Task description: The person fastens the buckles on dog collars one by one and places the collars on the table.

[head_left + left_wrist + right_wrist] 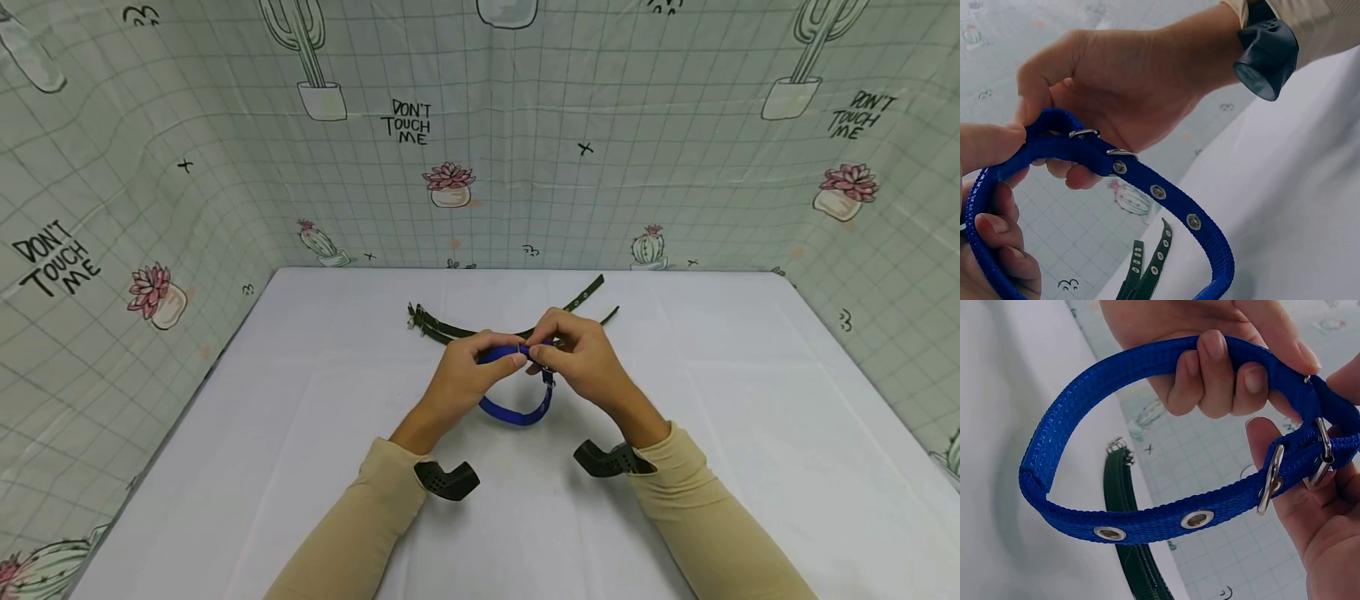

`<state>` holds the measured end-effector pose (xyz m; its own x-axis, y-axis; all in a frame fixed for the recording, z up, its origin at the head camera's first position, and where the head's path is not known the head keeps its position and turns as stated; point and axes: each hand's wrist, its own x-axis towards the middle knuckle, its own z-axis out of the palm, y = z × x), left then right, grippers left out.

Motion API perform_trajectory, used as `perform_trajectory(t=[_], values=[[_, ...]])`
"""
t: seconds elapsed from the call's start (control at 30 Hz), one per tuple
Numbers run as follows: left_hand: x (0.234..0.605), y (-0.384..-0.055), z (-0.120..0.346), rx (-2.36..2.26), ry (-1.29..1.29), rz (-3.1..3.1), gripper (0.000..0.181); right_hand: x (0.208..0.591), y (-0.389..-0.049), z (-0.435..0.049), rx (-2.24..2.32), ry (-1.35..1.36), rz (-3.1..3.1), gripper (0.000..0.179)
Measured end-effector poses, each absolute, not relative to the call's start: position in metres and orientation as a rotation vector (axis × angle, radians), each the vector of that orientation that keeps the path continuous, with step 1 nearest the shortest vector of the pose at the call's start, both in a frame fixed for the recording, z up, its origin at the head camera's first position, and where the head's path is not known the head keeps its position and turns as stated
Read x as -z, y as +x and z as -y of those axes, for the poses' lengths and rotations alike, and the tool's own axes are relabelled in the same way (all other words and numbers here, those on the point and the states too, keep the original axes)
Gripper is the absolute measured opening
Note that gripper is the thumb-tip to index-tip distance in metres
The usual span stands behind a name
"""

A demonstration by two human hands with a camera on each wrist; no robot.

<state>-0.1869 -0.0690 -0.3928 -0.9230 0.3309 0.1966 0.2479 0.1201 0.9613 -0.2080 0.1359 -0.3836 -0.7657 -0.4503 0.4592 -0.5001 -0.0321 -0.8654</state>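
Note:
A blue webbing collar [517, 417], closed into a loop, hangs between both hands over the table. Metal eyelets [1197, 519] run along its band in the right wrist view. My left hand [476, 367] grips the upper band, fingers curled round it and thumb along its edge. The right hand [577, 354] pinches the strap between thumb and forefinger beside the silver buckle [1324, 439]. A metal ring [1270, 481] sits on the band near that buckle, where the strap bulges into a small fold. Just behind the hands lie dark green collars [442, 327], partly hidden.
A white cloth covers the table [750, 392]. Beyond its far edge hangs a curtain [525, 208] printed with a grid and cacti, which also runs along both sides. Black wrist cameras [447, 481] stick out from each sleeve cuff.

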Motion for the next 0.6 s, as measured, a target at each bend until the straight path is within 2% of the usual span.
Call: perform_trajectory(t=[0.6], values=[[0.3916,-0.1860,0.0717,-1.932,0.625,-2.320,0.033,0.3845,-0.2072,-0.1358,-1.837,1.011,2.231,0.012]])
